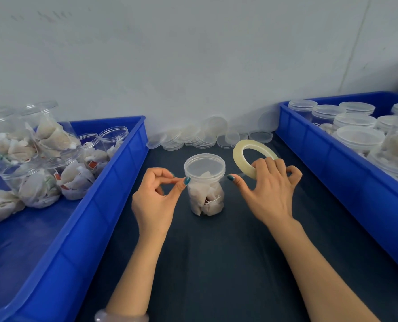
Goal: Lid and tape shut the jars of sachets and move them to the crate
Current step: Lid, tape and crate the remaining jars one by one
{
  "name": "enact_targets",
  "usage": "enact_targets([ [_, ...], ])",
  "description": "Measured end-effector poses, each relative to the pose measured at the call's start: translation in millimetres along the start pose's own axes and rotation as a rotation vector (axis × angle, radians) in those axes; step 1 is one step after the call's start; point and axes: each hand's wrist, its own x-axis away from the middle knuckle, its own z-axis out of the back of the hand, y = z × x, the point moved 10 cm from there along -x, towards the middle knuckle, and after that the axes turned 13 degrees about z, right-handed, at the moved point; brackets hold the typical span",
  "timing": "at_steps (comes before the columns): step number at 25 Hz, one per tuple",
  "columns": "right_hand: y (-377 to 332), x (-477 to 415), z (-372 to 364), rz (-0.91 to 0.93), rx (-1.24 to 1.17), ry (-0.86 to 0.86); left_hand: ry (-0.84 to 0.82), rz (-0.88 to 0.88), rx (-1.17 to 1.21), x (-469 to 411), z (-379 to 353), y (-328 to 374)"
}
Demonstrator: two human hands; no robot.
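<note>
The jar (205, 187) of sachets is standing upright on the dark table (216, 263), directly between the two hands, its lid (204, 167) already sitting on top. The left hand (157, 201) is pinching thumb against forefinger just beside the lid's edge, apparently on the free end of the clear tape strip (236, 175), though the film is hard to see there. The right hand (271, 189) is gripping the tape roll (242, 147) on the jar's other side, thumb reaching toward the lid, likely keeping the strip taut at seam height for wrapping. Beyond the fingertips, loose lids (193, 138) are lying by the wall. Outside the left hand, a blue crate (114, 182) is holding unlidded jars (42, 145); outside the right, another crate (309, 145) is holding lidded jars (356, 122).
</note>
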Motion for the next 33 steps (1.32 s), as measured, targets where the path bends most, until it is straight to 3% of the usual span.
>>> enact_targets([
  [6, -1, -2, 1, -0.01, -0.023, 0.009, -0.062, -0.026, -0.002, -6, -16, 1],
  [14, -4, -5, 2, 0.018, -0.052, 0.029, -0.325, -0.026, 0.063, -28, -40, -7],
  [18, -7, -6, 1, 0.031, -0.056, 0.026, -0.398, -0.055, -0.017, -31, -49, -8],
  [21, -8, -6, 1, 0.033, -0.057, 0.041, -0.548, -0.043, -0.062, -26, -67, -11],
  [24, -8, -6, 2, 0.035, -0.062, 0.05, -0.73, 0.031, 0.072, -18, -87, -10],
  [33, -3, -6, -3, 0.019, -0.084, 0.023, -0.858, 0.315, 0.386, -35, -106, -41],
])
